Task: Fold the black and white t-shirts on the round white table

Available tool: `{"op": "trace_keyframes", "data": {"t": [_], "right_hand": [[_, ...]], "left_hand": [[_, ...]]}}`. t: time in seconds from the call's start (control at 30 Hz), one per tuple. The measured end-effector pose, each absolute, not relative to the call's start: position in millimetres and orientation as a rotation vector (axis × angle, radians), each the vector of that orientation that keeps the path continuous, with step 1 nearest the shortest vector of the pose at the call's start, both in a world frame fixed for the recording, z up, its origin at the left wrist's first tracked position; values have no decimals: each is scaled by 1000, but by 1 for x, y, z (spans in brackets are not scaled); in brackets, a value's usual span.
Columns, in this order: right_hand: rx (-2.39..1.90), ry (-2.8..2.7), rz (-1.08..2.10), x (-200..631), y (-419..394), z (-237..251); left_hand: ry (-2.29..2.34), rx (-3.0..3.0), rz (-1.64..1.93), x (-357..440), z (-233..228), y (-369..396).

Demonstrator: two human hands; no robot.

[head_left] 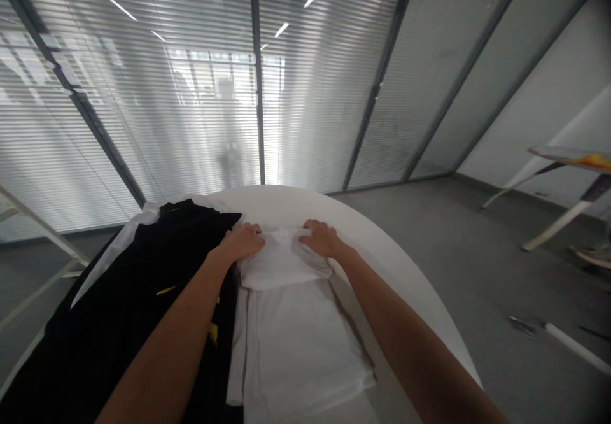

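A white shirt point(305, 341) lies folded lengthwise on the white round table point(281, 198), with a narrow folded strip along its left side. Its far end is turned over toward me in a wide flap. My left hand point(242, 242) grips the far left corner of that flap, thumb on the cloth and fingers curled over the edge. At the far right corner, my right hand point(323, 238) holds the flap in the same way. Left of the shirt, a black garment point(143, 296) with yellow marks is spread out, partly hidden by my left forearm.
White cloth point(107, 252) shows beside the black garment. Glass panels with blinds point(200, 125) stand behind the table. On the right are another table point(573, 156) and a white pole point(575, 347) over the grey floor point(458, 239). A white metal frame point(42, 233) stands at left.
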State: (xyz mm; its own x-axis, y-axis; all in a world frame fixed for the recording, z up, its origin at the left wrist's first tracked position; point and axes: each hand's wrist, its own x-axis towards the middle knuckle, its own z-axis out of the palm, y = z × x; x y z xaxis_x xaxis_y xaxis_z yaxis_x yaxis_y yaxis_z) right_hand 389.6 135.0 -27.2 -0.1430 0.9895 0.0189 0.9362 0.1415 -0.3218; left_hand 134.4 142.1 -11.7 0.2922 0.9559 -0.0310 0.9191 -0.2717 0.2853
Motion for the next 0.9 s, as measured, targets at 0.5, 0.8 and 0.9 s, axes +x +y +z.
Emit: {"op": "trace_keyframes", "data": {"t": [0.5,0.8,0.9], "right_hand": [[-1558,-1918,738,412,149,-19],[-1611,-1779,448,412,148,0],[-1543,-1782,517,413,144,9]], "left_hand": [[1492,2101,500,109,-4,151],[1543,2030,864,116,5,152],[1534,2077,846,114,9,153]]}}
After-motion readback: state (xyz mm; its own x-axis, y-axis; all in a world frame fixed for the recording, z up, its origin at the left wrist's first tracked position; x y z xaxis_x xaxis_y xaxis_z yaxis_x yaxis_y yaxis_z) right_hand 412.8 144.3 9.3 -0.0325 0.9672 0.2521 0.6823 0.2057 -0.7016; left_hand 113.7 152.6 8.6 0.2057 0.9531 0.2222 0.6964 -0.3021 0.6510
